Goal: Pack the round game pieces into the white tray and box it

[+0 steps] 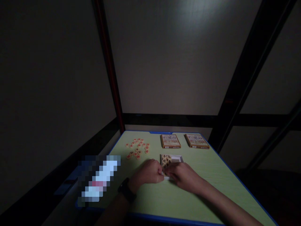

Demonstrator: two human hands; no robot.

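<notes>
A shallow white box (179, 156) lies open on the table, with black-marked Chinese chess pieces (166, 158) set in rows along its left side. At the box's left edge is my left hand (150, 171), curled into a fist; whatever it holds is hidden. My right hand (182, 175) reaches over the box's near side. Its fingers are pinched together down at the pieces in the lower left, seemingly on one of them, though the fingertips are partly hidden. Loose red-marked Chinese chess pieces (139, 145) are scattered at the table's far left, with a few dark-marked ones among them.
Two printed Chinese chess boxes, a left one (170, 141) and a right one (196, 141), lie flat at the far side of the green table (211, 169). A pixelated bright patch (101, 179) covers the left edge. Walls stand behind and left.
</notes>
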